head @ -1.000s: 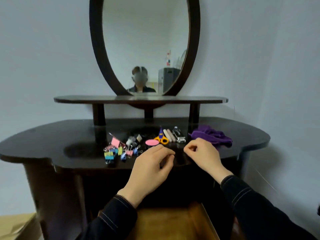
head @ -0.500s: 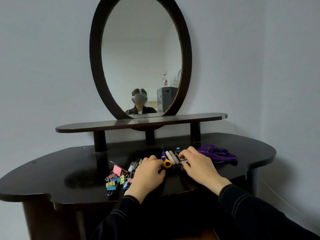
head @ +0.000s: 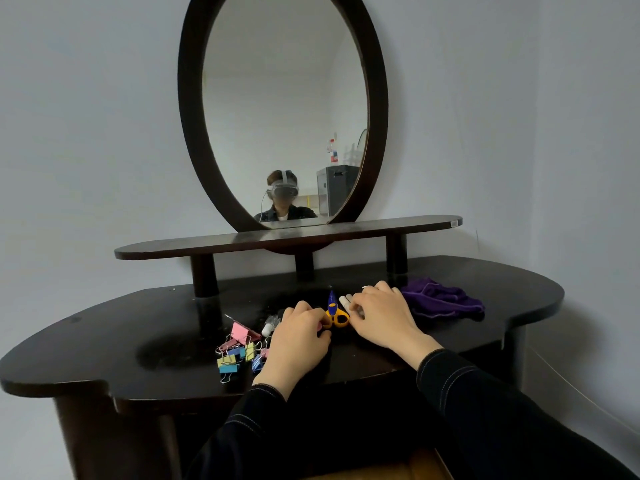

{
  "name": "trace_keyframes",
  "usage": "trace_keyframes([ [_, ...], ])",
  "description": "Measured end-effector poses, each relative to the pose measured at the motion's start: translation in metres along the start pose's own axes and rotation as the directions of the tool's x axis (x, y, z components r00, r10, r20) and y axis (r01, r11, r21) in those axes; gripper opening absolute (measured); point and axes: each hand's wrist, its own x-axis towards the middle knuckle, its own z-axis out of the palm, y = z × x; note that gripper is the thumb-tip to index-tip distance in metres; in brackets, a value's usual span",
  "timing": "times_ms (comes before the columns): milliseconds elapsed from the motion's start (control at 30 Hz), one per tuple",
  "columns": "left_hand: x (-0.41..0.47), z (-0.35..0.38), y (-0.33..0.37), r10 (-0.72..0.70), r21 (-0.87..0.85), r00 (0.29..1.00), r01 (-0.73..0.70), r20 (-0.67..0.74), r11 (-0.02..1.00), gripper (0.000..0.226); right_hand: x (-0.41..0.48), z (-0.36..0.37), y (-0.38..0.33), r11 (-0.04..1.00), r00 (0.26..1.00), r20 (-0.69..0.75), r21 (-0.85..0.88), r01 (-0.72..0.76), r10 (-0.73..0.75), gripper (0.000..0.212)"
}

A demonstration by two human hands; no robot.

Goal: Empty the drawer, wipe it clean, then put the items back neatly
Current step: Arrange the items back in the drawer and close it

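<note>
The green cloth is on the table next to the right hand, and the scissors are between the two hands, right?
Almost. In the head view the cloth is purple, not green. It does lie on the table beside the right hand, with the scissors between it and the left hand.

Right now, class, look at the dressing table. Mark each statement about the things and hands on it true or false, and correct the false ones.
1. The purple cloth lies on the tabletop, to the right of the right hand. True.
2. The scissors lie between the left hand and the right hand. True.
3. The scissors have red handles. False: the handles are yellow-orange, and the blade end is blue.
4. The binder clips are piled on the purple cloth. False: they lie on the bare tabletop, left of the left hand and far from the cloth.
</note>
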Motion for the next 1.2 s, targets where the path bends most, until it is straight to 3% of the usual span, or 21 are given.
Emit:
trace_keyframes([
  [167,0.0,0.002,0.0,-0.003,0.002,1.0,0.004,-0.011,1.0,0.022,-0.001,-0.003,0.002,0.986,0.984,-0.084,0.078,-0.147,0.154,0.027],
  [300,0.001,0.004,-0.001,0.004,0.01,1.0,-0.004,-0.004,1.0,0.023,0.001,-0.004,0.006,0.935,0.942,0.072,0.124,-0.333,0.326,0.039],
  [400,0.002,0.005,-0.001,0.012,0.02,1.0,-0.012,0.017,1.0,0.027,0.002,-0.005,0.006,0.916,0.928,0.075,0.149,-0.373,0.366,0.033],
  [633,0.014,0.014,0.01,0.001,0.245,0.998,-0.017,0.064,0.969,0.047,0.001,-0.004,0.003,0.924,0.933,0.05,0.127,-0.361,0.357,0.029],
  [867,0.03,0.024,0.018,-0.15,0.317,0.988,0.153,-0.031,0.936,0.076,0.0,-0.002,0.004,0.929,0.937,0.044,0.123,-0.35,0.347,0.029],
  [1033,0.036,0.028,0.018,-0.159,0.28,0.986,0.166,-0.048,0.946,0.051,-0.001,-0.003,0.005,0.928,0.939,0.048,0.143,-0.343,0.34,0.029],
  [1200,0.035,0.028,0.014,-0.203,0.207,0.978,0.209,-0.05,0.956,0.05,-0.002,-0.005,0.004,0.925,0.938,0.059,0.16,-0.346,0.341,0.028],
])
